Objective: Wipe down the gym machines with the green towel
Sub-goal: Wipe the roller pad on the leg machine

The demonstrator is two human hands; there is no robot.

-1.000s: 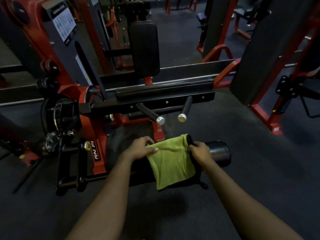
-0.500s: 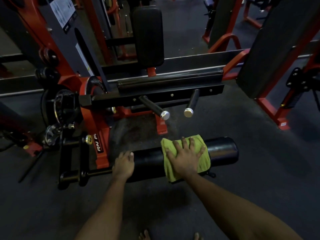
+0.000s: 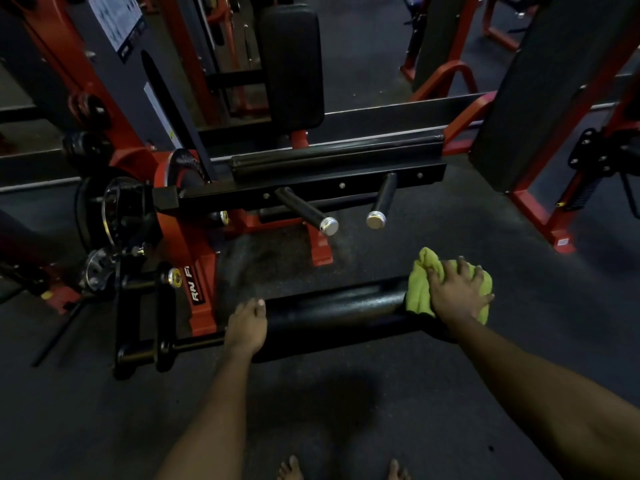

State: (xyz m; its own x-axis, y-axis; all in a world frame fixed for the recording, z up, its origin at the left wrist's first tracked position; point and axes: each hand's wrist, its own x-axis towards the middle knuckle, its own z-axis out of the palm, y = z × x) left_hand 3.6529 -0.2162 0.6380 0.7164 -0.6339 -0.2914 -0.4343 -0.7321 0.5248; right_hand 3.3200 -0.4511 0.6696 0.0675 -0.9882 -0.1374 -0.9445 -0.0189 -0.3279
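A black padded roller [image 3: 339, 306] of a red and black gym machine [image 3: 183, 237] lies across the lower middle of the head view. The green towel [image 3: 420, 282] is bunched over the roller's right end. My right hand [image 3: 457, 292] lies on top of the towel with spread fingers and presses it onto the pad. My left hand [image 3: 246, 323] rests on the roller's left end, fingers draped over the pad, with no towel under it.
Two black handles with silver caps [image 3: 329, 225] stick out toward me above the roller. A black back pad [image 3: 292, 64] stands behind. Red frames and a dark slanted panel [image 3: 540, 98] stand at the right. My bare toes [image 3: 291, 471] show on the dark rubber floor.
My right hand has slid the towel rightward along the roller to its end, bunching it. My left hand let go of the towel earlier and stays on the roller's left end.
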